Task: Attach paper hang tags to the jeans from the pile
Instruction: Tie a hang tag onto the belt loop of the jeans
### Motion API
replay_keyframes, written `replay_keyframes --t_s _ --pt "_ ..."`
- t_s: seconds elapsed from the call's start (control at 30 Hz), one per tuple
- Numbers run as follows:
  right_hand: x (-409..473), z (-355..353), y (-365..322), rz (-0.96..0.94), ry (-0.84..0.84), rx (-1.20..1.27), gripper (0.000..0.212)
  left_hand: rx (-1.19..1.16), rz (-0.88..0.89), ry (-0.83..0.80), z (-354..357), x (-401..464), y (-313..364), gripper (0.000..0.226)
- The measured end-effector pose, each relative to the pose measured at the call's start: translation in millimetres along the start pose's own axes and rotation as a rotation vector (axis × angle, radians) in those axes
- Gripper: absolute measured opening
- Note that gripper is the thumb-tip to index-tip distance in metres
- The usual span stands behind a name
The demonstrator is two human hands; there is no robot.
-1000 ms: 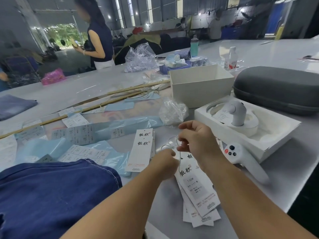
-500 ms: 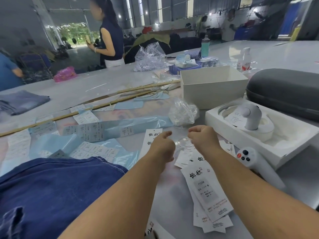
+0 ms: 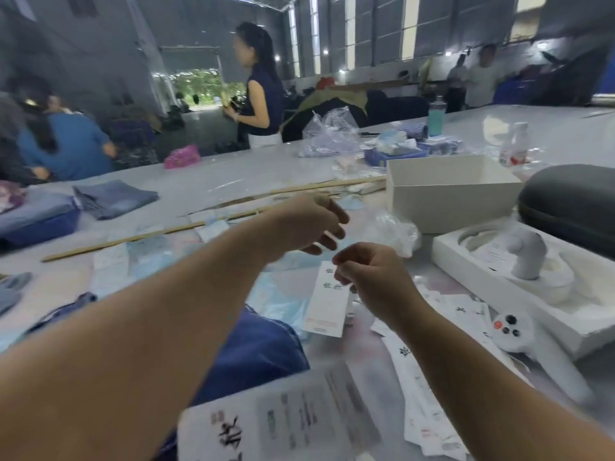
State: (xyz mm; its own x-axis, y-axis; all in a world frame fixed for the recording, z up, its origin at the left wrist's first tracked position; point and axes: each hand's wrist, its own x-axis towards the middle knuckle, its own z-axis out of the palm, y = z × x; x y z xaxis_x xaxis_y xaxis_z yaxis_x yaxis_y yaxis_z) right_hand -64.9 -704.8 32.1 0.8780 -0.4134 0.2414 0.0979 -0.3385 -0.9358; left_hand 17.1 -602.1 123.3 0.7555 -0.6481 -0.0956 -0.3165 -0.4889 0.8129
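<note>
Person at the table (image 3: 233, 181), both forearms reaching forward over the work.

Right hand (image 3: 372, 277): fingers curled in, thumb and forefinger pinching the top edge of a tag (image 3: 327, 299). The tag is hanging upright from that pinch, above the tabletop. It is a long, narrow white card; two small dark printed characters are showing near the top, and a thin reddish line of print is running across the bottom. The middle of the card is blank.

Left hand (image 3: 309, 224): raised above the table, up and to the left of the right hand, not touching it. Fingers are loosely spread and blurred; I can see nothing held in them.

Jeans (image 3: 263, 347): dark blue denim, lying under the left forearm at the near edge of the table, with a seam showing along the upper edge. Blur is hiding finer detail.

More tags (image 3: 432, 377) are lying scattered flat under and beside the right forearm, white with dark print. One large blurred tag sheet (image 3: 283, 424) is sitting nearest the camera, its print unreadable.

A white controller (image 3: 512, 331) is lying to the right of the loose tags, beside a white tray (image 3: 466, 257).
</note>
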Motion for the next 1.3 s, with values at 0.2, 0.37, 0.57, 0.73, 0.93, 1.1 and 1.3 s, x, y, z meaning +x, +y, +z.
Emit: replay_keyframes --t_s 0.2,0.37,0.57,0.73,0.93,1.1,1.3 --pt "-47 63 -51 -0.139 -0.480 -0.149 0.024 0.700 -0.223 0.118 -110 -72 -85 0.017" --pt "-69 87 -76 -0.225 -0.552 -0.277 0.050 0.204 -0.555 0.275 -152 -150 -155 0.062" --pt "-90 108 -112 -0.269 -0.598 -0.332 0.058 -0.005 -0.367 0.191 -157 -192 -166 0.107" --pt "-100 122 -131 -0.198 -0.605 -0.513 0.059 -0.057 -0.136 0.296 -173 -210 -163 0.033" --pt "-96 118 -148 -0.013 -0.914 -0.307 0.056 -0.364 0.026 0.280 -192 -236 -169 0.041" --pt "-91 125 -150 0.016 -0.942 -0.274 0.049 -0.246 -0.020 0.120 -179 -241 -169 0.048" --pt "-91 127 -153 0.154 -1.045 0.075 0.046 -0.027 -0.125 -0.135 -163 -224 -147 0.056"
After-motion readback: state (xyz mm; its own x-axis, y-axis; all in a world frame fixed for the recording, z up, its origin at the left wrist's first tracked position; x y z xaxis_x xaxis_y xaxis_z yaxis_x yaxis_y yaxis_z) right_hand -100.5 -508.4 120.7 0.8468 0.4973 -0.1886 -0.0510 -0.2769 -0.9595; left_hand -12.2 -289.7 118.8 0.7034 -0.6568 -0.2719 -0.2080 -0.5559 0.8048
